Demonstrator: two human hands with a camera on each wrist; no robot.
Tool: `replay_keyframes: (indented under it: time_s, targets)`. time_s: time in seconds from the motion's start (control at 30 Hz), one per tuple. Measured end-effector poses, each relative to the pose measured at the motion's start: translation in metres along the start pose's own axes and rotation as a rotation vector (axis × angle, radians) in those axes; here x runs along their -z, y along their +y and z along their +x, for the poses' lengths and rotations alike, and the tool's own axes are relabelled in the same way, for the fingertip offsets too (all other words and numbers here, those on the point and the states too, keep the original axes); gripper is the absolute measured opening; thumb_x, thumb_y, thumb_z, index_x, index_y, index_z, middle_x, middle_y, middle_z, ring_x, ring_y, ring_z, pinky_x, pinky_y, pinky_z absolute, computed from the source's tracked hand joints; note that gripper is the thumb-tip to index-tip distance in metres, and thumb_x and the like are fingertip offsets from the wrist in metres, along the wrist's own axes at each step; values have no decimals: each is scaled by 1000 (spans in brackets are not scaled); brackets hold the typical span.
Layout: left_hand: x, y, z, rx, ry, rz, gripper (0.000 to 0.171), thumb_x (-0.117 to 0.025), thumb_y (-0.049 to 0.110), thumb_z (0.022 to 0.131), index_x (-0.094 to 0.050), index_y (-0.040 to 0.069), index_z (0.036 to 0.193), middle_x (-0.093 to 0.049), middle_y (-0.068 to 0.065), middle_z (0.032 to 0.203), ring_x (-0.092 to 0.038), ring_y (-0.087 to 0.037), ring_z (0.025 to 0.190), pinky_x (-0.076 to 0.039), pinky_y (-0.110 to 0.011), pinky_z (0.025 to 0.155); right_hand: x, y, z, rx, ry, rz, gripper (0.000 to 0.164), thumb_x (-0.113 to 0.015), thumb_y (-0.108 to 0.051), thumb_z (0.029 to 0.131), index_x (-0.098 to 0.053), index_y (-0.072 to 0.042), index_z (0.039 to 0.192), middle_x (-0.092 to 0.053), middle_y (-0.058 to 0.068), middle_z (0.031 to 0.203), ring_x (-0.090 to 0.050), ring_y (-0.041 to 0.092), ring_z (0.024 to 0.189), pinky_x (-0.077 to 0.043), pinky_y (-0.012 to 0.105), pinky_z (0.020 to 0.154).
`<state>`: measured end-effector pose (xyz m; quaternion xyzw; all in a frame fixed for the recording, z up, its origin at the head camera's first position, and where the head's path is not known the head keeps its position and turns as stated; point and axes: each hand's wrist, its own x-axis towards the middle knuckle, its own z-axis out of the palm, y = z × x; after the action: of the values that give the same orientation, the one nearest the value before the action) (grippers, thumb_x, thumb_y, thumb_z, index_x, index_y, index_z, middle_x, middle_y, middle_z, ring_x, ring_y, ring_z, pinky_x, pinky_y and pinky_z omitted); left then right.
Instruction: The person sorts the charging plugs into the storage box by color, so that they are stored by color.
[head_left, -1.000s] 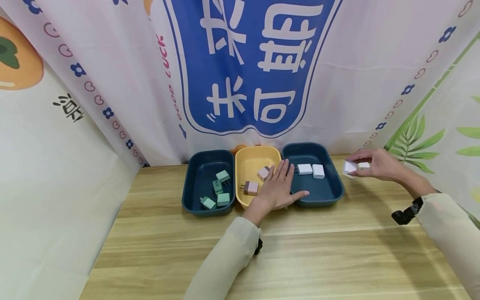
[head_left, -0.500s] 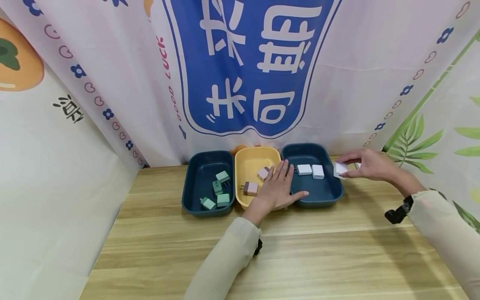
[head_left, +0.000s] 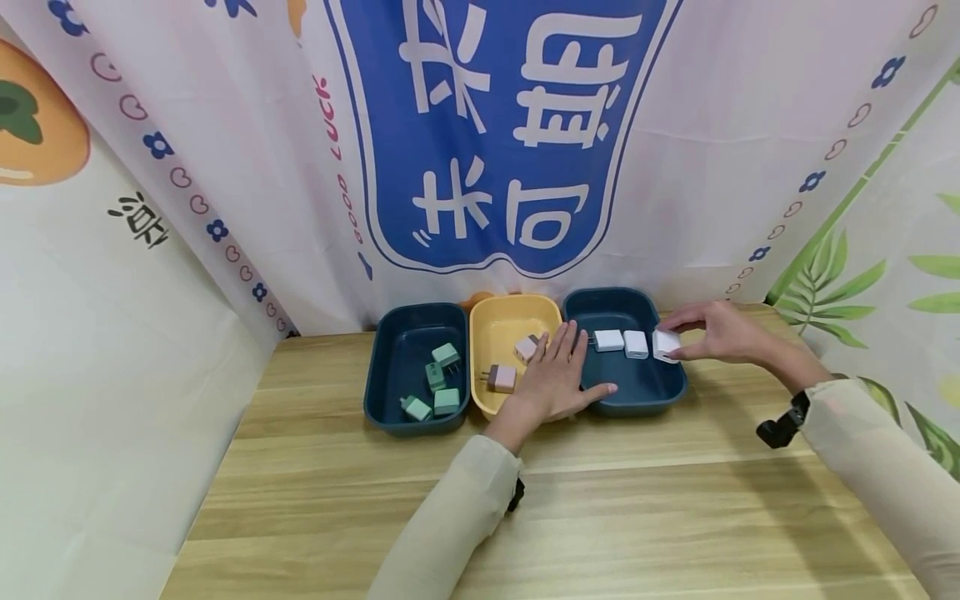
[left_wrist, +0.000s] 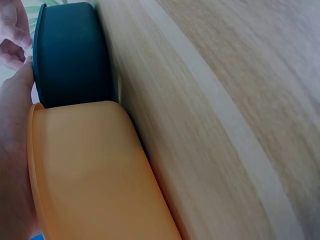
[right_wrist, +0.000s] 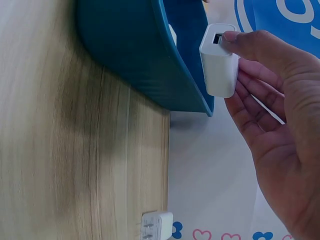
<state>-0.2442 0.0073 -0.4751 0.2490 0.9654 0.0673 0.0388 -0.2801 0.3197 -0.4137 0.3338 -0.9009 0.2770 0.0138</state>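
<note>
My right hand (head_left: 720,332) pinches a white USB charger (right_wrist: 219,60) between thumb and fingers, over the right rim of the right dark blue bin (head_left: 637,392). The charger's USB port faces the thumb in the right wrist view. Inside that bin lie two white chargers, one (head_left: 608,340) with its prongs to the left and another (head_left: 636,344) beside it. My left hand (head_left: 551,379) lies flat with fingers spread across the adjoining rims of the yellow bin (head_left: 498,310) and the right blue bin. In the yellow bin are two pink-and-brown chargers (head_left: 502,377), one partly behind the left fingertips.
A left dark blue bin (head_left: 397,333) holds several green chargers (head_left: 447,400). One more white charger (right_wrist: 156,226) lies on the wooden table (head_left: 600,517) near its back edge, hidden behind the right hand in the head view. A printed curtain (head_left: 697,208) hangs behind the bins.
My right hand has moved left with the white charger, from beside the right blue bin to over its right rim. The left hand has stayed in place.
</note>
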Motion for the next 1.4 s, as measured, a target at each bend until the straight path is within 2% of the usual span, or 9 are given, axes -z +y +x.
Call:
replay_keyframes:
  time_s: [0.33, 0.53, 0.7, 1.0, 1.2, 1.33, 1.4]
  targets:
    - [0, 1, -1, 6, -10, 17, 106, -29, 86, 97, -6, 14, 172, 2, -7, 179, 10, -20, 164, 2, -47, 133, -9, 1, 4, 13, -14, 50, 37, -96, -15, 78, -82, -8, 112, -78, 14, 118, -79, 25, 97, -57, 17, 84]
    - [-1, 1, 1, 6, -10, 10, 107, -30, 86, 97, -6, 15, 172, 2, -7, 180, 12, -20, 164, 3, -47, 133, -12, 0, 7, -2, -39, 41, 36, -95, -14, 79, -82, -8, 112, -78, 12, 117, -77, 25, 98, -61, 25, 85]
    - [0, 1, 1, -1, -8, 2, 106, -32, 85, 97, -9, 14, 172, 1, -8, 179, 11, -20, 164, 1, -48, 133, -15, 0, 7, -33, -51, 10, 36, -95, -14, 79, -82, -9, 112, -77, 12, 119, -76, 23, 98, -61, 27, 86]
    - [2, 2, -2, 6, 0, 5, 106, -32, 85, 97, -8, 14, 172, 2, -7, 179, 10, -20, 165, 2, -46, 133, -17, 1, 10, -45, -82, 33, 38, -96, -18, 79, -82, -8, 113, -77, 10, 118, -76, 21, 99, -62, 34, 88]
    - [3, 2, -3, 0, 11, 9, 104, -32, 84, 98, -9, 14, 172, 1, -7, 179, 8, -21, 165, 0, -48, 133, -20, 5, 9, -44, -73, -2, 39, -97, -20, 78, -83, -10, 113, -78, 7, 117, -74, 17, 96, -63, 42, 88]
    - [2, 1, -4, -1, 18, 4, 105, -32, 84, 98, -11, 13, 172, 0, -7, 179, 7, -22, 165, -2, -48, 133, -22, 6, 9, -23, -58, -14, 38, -97, -20, 77, -83, -10, 112, -78, 7, 116, -75, 19, 96, -63, 37, 87]
    - [1, 1, -3, 3, 17, 4, 105, -32, 85, 98, -11, 13, 172, 0, -8, 179, 7, -22, 165, -2, -48, 133, -22, 6, 9, -19, -54, -10, 39, -97, -18, 77, -83, -8, 112, -78, 8, 116, -76, 21, 97, -63, 41, 87]
